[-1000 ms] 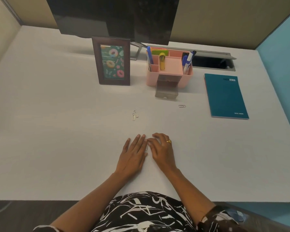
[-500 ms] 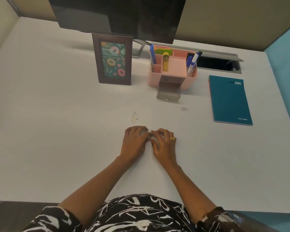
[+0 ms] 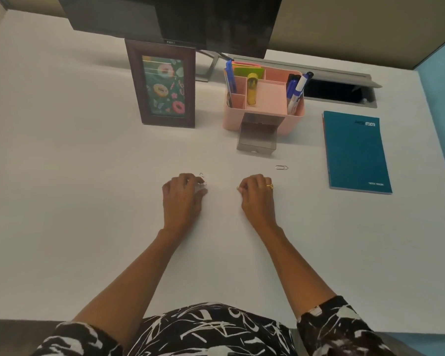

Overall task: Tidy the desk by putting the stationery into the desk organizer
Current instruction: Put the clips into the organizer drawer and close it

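Both hands were down on the white table, set apart from each other, knuckles up and fingers curled under. Left hand had its fingertips bunched right at a little cluster of paper clips; you could see the wire loops poking out just past the fingers, but honestly I couldn't tell if it had actually pinched one or was only touching them. Right hand, the one with the gold ring, was curled tighter, thumb against the fingertips, with something tiny at the pinch. Too small to say what it was, or whether it was really holding it.

Just up and to the right of that hand, one loose paper clip lay flat on the table by itself, not touching anything.

Further back sat the pink desk organizer. Its small grey drawer at the front was pulled out toward the person. Up top, a blue pen stood in the left slot, coloured sticky notes in the back compartment, a yellow thing upright in a middle slot, and a few markers leaning in the right compartment.

To the left of the organizer stood a dark-framed picture with donuts on it, and a teal notebook lay flat off to the right. A monitor was behind all that, plus a cable hatch in the table.
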`<state>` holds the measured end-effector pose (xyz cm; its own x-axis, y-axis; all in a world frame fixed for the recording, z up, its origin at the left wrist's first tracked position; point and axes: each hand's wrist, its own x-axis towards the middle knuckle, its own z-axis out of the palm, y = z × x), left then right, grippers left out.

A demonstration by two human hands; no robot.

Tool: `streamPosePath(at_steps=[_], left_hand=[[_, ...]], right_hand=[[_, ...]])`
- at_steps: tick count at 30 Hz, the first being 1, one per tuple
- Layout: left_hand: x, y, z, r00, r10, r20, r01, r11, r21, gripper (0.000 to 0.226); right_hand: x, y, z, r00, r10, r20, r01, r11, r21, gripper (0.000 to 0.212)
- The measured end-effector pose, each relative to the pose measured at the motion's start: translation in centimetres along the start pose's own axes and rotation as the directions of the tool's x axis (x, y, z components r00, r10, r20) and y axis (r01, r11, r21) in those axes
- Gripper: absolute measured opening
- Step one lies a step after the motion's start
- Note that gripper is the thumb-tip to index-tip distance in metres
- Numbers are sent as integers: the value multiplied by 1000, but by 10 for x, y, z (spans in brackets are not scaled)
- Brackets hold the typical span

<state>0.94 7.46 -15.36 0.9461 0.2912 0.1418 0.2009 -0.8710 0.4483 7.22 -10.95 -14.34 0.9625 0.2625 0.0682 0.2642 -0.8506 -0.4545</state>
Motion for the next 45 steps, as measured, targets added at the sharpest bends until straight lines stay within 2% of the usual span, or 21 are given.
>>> streamPosePath(at_steps=[4,9,16,20,25,27,32,37,41,45], left_hand=[[15,-2,-3,996,-91,18,88,991,104,28],[27,6,-6,976,-203,85,185,966,182,26],[43,15,-10,928,-331,173,295,934,202,20],[52,16,-12,902,-351,250,298,927,225,17],[49,18,-11,920,-297,256,223,934,280,19],[46,17,-9,934,-261,245,201,949,244,16],[39,14,-9,970,-157,188,160,987,-1,7],[43,19,-8,986,-47,162,55,998,-41,7],[49,23,-10,991,-29,129,39,996,-75,7],[46,21,-8,982,-17,189,25,999,-42,13]], right_hand=[[29,-4,-15,991,80,-110,-62,985,160,8],[84,-7,-40,937,193,-291,-153,976,155,15],[119,1,-41,947,225,-231,-210,974,85,22],[116,-1,-37,938,246,-243,-214,965,152,22],[87,-12,-27,937,191,-291,-134,969,206,19],[69,-20,-18,962,124,-243,-63,968,243,18],[33,-40,10,998,-42,-52,55,954,293,20],[28,-51,16,996,-71,49,50,938,342,25],[38,-45,5,1000,-19,4,16,927,376,20],[55,-33,-8,981,105,-166,-47,945,324,22]])
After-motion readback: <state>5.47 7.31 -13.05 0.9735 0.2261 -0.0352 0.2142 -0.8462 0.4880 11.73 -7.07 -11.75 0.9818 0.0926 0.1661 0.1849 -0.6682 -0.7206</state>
